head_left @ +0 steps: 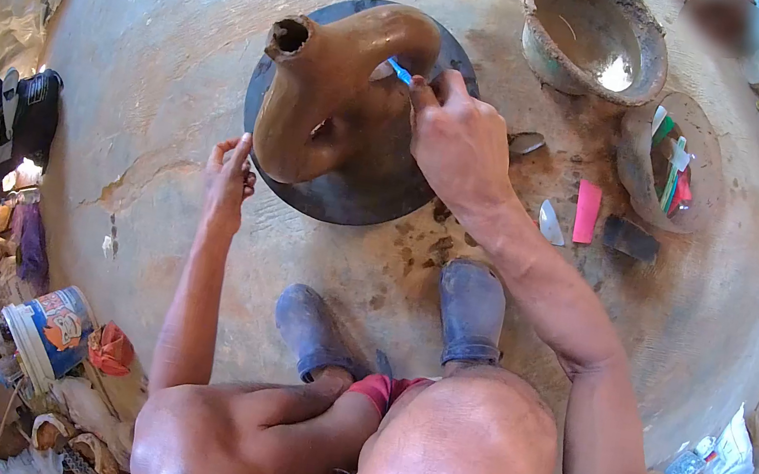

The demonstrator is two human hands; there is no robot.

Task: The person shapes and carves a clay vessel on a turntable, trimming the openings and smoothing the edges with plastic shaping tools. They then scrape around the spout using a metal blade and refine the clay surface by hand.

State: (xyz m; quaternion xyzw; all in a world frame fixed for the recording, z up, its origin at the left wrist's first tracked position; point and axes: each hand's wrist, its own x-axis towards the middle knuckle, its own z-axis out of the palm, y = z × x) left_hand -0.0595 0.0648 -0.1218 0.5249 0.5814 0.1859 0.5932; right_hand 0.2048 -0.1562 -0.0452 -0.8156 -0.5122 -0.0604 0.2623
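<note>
A brown clay vessel [302, 127], looped and tube-like with one open, rough-rimmed mouth, stands on a dark round turntable [353, 212]. My right hand [458, 134] is closed on a slim blue tool [400, 71], whose tip reaches the inner side of the vessel's loop. The tool's exact kind is hard to make out. By the turntable's left edge is my left hand [230, 175], index finger stretched and the others loosely bent, with nothing visible in it. It is close to the vessel's lower left bend.
A clay-crusted basin [535, 46] of water stands at the back right, beside a shallow bowl [631, 165] of small tools. A pink strip [587, 213], a white scraper [552, 223] and a dark block [631, 240] lie on the floor. At left stands a bucket [59, 328].
</note>
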